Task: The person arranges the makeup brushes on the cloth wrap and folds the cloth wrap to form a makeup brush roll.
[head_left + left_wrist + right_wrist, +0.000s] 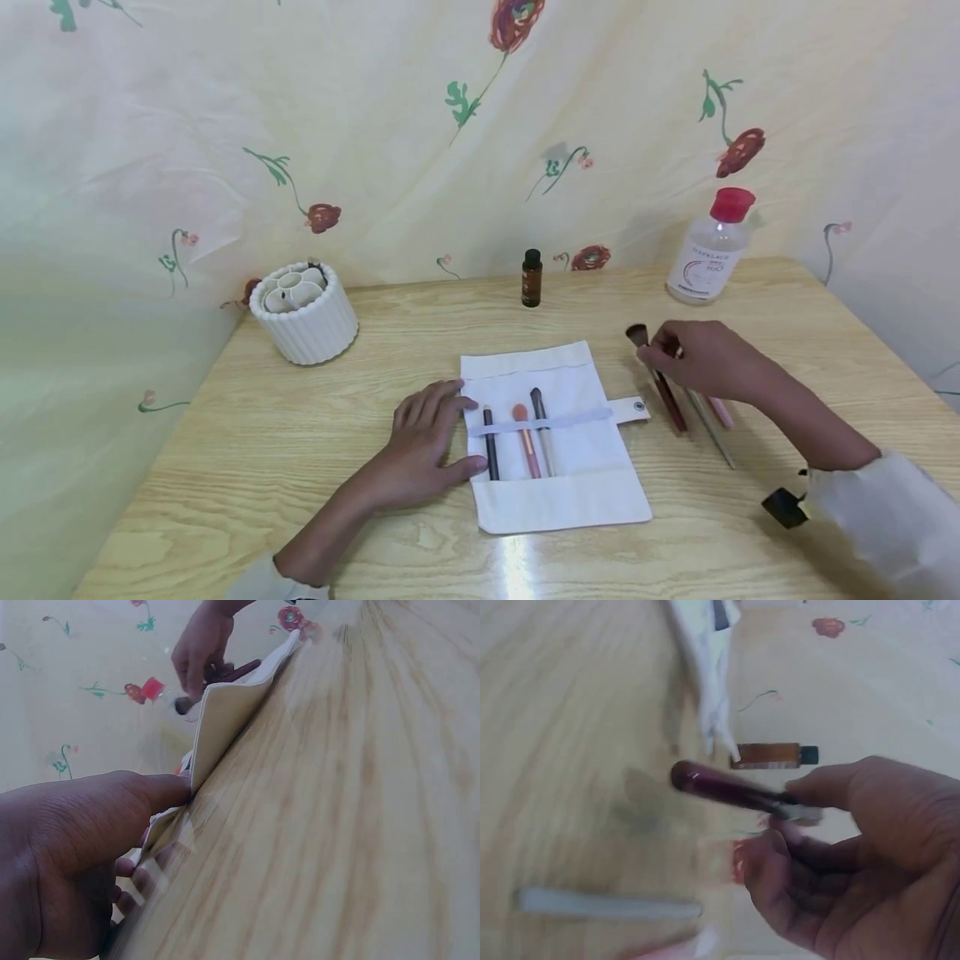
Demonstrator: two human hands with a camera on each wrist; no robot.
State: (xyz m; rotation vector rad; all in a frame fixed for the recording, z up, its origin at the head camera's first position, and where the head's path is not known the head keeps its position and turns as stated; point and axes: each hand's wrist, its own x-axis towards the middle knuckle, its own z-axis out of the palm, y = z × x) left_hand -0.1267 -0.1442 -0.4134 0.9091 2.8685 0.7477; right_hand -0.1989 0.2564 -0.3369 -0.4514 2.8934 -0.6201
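Three in the white roll (562,505): A black-handled tool (491,446), a pink-handled brush (529,446) and a dark-tipped brush (538,408) are tucked beneath the elastic band (585,417) on the wooden bench (202,517).
Care with the dark red brush (670,403): It would best be carried low and handle first, its end guided under the band at the bare stretch right of the dark-tipped brush; the bristles are best spared any pressing.
Roll's left edge: It is best kept pinned by the left grip (429,442) while the elastic is strained; nothing is clasped there, fingers being spread loosely along the fabric, thumb touching it.
Right grip (705,358): The dark red brush is pinched between thumb and fingertips, nearly closed, near the bristle end; most of the handle is left jutting out. Whether the bench is touched by its end cannot be told.
Brush's place: It is held right of the roll, beyond the snap tab (628,409), bristles at the far end.
Pale handle (711,428) and pink handle (722,412): Both are seen just beside the right grip and would best be left unbrushed.
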